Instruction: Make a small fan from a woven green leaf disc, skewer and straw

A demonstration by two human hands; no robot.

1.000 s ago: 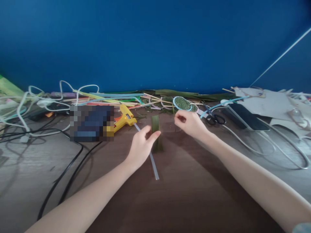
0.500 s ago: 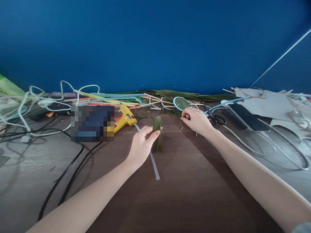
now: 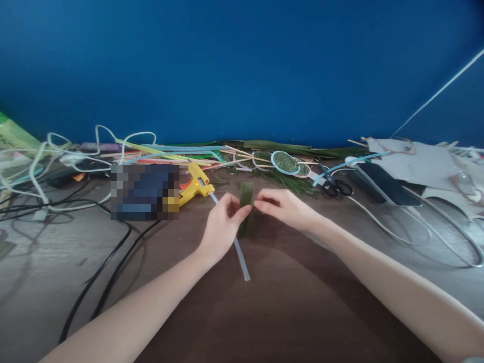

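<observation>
My left hand [image 3: 223,227] pinches a dark green leaf strip [image 3: 246,193] between thumb and fingers, holding it upright above the table. From the other side, my right hand [image 3: 285,206] has its thumb and forefinger closed at the strip's right edge; the exact contact is too small to make out. Below my left hand, a translucent glue stick [image 3: 242,259] runs out of the back of a yellow hot glue gun [image 3: 196,180]. Shredded green leaf [image 3: 289,180] lies beyond my right hand, close to a round blue-rimmed piece [image 3: 285,163] filled with green bits.
Black scissors [image 3: 338,187] and a phone [image 3: 389,184] with a white cable lie at the right. White and black cables [image 3: 102,257] sprawl over the left side. Wooden sticks [image 3: 238,151] and long leaves [image 3: 272,144] line the blue wall [image 3: 242,70]. A blurred-out dark object [image 3: 145,191] sits beside the glue gun.
My right hand has come back left and nearer, from beside the leaf shreds to the edge of the leaf strip. My left hand has stayed nearly still with the strip.
</observation>
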